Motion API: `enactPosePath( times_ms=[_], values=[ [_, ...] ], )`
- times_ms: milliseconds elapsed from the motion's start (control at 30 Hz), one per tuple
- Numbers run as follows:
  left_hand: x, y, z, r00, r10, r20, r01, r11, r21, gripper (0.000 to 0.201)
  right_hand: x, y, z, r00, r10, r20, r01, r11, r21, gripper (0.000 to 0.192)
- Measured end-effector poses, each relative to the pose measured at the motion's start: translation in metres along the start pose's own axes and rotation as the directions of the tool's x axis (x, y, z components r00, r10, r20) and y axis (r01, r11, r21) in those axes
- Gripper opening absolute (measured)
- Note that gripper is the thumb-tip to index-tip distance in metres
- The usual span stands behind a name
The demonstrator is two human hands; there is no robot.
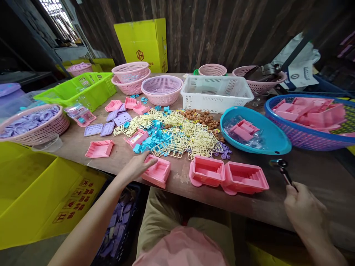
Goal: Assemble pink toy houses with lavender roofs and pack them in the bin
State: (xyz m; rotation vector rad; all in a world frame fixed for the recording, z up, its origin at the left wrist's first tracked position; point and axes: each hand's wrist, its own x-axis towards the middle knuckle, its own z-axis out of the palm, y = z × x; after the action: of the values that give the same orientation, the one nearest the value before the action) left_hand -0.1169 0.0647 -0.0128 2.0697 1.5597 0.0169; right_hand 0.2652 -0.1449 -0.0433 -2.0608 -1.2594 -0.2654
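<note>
My left hand (139, 164) grips the left edge of a pink box-shaped plastic part (159, 172) at the table's front edge; some fingers are hidden. My right hand (304, 207) is closed round the black handle of a small hammer (283, 170), its shiny metal head raised over the right side of the table. Between the hands, two joined pink plastic shells (245, 178) lie with their hollow sides up. Another pink tray-like part (100, 149) lies left of my left hand. Cream sprue frames (177, 142) and small blue parts (151, 140) are heaped behind.
A blue oval basin (273, 138) and a blue basket (305, 138) of pink parts stand right. White (215, 101), green (104, 90) and pink baskets (163, 98) line the back. A yellow carton (41, 184) and a dark crate of purple parts (118, 225) are at lower left.
</note>
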Motion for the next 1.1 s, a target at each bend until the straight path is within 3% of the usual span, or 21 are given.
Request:
enactPosePath(
  times_ms=[67, 133, 233, 300, 367, 500, 667, 833, 967, 1100],
  values=[
    [-0.008, 0.007, 0.008, 1.0, -0.003, -0.02, 0.006, 0.993, 0.12, 0.059, -0.008, -0.038, 0.003, 0.999, 0.039, 0.014, -0.038, 0.996, -0.084, 0.024],
    [-0.009, 0.01, 0.015, 1.0, -0.029, -0.009, 0.03, 0.979, 0.204, 0.06, -0.019, -0.081, 0.016, 0.985, -0.048, 0.164, 0.032, 0.995, 0.094, 0.03],
    [-0.007, 0.012, 0.02, 0.999, -0.041, 0.012, 0.037, 0.965, 0.26, 0.059, -0.035, -0.139, 0.044, 0.875, -0.267, 0.403, 0.098, 0.915, 0.392, 0.032],
    [-0.005, 0.012, 0.019, 0.999, -0.046, 0.02, 0.038, 0.957, 0.287, 0.059, -0.04, -0.164, 0.061, 0.833, -0.357, 0.422, 0.131, 0.869, 0.477, 0.034],
    [-0.006, 0.014, 0.018, 0.999, -0.049, 0.018, 0.041, 0.947, 0.318, 0.059, -0.04, -0.179, 0.072, 0.824, -0.409, 0.392, 0.167, 0.836, 0.522, 0.036],
    [-0.009, 0.018, 0.018, 0.998, -0.057, 0.005, 0.051, 0.932, 0.358, 0.057, -0.037, -0.182, 0.084, 0.845, -0.429, 0.32, 0.223, 0.826, 0.518, 0.04],
    [-0.009, 0.02, 0.018, 0.998, -0.057, 0.01, 0.049, 0.927, 0.372, 0.057, -0.035, -0.178, 0.092, 0.781, -0.414, 0.467, 0.244, 0.891, 0.383, 0.04],
    [-0.01, 0.02, 0.019, 0.999, -0.042, -0.01, 0.043, 0.927, 0.373, 0.057, -0.035, -0.185, 0.082, 0.8, -0.474, 0.368, 0.259, 0.826, 0.501, 0.041],
    [-0.01, 0.02, 0.019, 0.999, -0.046, -0.013, 0.048, 0.922, 0.383, 0.057, -0.037, -0.186, 0.082, 0.729, -0.477, 0.491, 0.249, 0.853, 0.459, 0.04],
    [-0.011, 0.021, 0.02, 0.999, -0.035, -0.016, 0.039, 0.922, 0.386, 0.056, -0.043, -0.187, 0.073, 0.774, -0.504, 0.382, 0.257, 0.803, 0.538, 0.04]
  ],
)
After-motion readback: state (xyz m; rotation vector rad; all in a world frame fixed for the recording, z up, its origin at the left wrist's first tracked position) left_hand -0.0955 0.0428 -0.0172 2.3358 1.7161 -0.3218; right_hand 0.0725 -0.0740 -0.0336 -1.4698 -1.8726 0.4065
